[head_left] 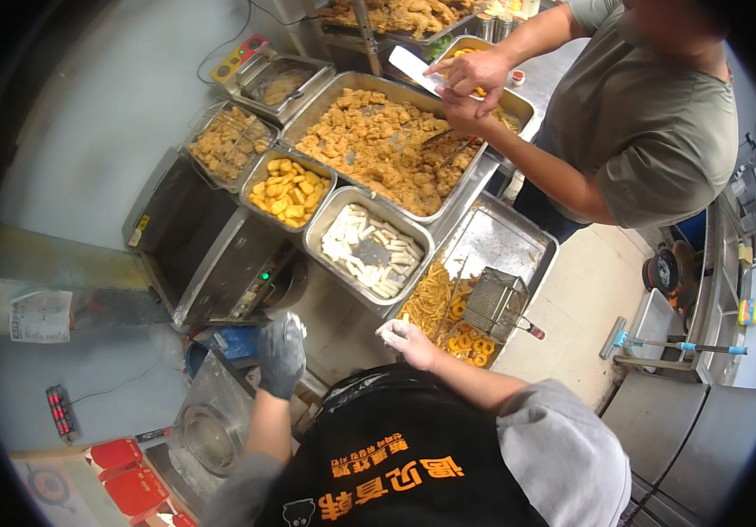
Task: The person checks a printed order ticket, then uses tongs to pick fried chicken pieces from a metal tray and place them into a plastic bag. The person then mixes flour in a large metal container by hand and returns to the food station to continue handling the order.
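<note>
My left hand (282, 354) wears a dark grey glove dusted with white powder. It hangs beside the black fryer (219, 247), its fingers partly curled; whether they hold anything is hidden. Powder also coats the fingers of my bare right hand (412, 342), which shows nothing in its grasp. That hand hovers at the near edge of a metal tray (493, 227) holding fries (427, 293) and fried rings (470, 342). A wire fry basket (496, 303) rests in the tray. Just beyond, a steel pan (325, 247) contains pale white sticks (391, 253).
Fried chicken (378, 125) fills a large pan, with yellow nuggets (289, 191) alongside. A wire basket (229, 141) of fried pieces sits by a small fryer (279, 82). A co-worker (661, 125) stands across, holding a white object (414, 69). A squeegee (681, 346) extends at right.
</note>
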`<state>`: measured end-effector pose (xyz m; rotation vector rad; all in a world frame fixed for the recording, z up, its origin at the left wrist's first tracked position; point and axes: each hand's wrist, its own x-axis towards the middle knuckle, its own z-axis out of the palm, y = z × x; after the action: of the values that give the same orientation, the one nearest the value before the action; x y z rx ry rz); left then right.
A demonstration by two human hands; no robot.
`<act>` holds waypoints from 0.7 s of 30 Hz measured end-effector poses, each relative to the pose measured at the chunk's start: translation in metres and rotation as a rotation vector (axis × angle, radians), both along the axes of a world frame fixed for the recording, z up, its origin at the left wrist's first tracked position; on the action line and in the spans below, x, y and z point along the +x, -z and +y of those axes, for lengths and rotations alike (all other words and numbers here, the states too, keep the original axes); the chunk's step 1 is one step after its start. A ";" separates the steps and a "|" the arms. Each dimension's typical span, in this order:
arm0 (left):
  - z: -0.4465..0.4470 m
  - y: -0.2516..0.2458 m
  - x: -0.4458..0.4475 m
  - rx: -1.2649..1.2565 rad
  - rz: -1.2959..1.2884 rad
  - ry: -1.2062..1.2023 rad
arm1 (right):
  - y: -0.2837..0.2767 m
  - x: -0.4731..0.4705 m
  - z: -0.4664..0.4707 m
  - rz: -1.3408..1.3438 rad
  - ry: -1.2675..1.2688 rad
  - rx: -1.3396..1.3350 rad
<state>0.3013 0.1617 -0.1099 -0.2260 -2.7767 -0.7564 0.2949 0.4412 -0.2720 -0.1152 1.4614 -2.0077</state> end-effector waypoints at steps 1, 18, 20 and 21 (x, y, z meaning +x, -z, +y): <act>0.012 -0.009 -0.025 -0.047 0.063 0.062 | 0.002 0.001 0.010 0.002 0.048 -0.004; 0.182 -0.024 -0.409 0.565 0.037 0.205 | -0.006 0.009 0.060 -0.064 0.738 0.279; 0.193 -0.024 -0.435 0.659 -0.066 0.153 | -0.014 0.008 0.054 -0.131 0.816 0.269; 0.197 -0.025 -0.445 0.704 -0.107 0.132 | -0.017 0.008 0.053 -0.116 0.825 0.277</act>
<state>-0.1432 0.3583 -0.0853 -0.2307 -2.4077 -1.7470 0.3027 0.4944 -0.2547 0.8314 1.8750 -2.3174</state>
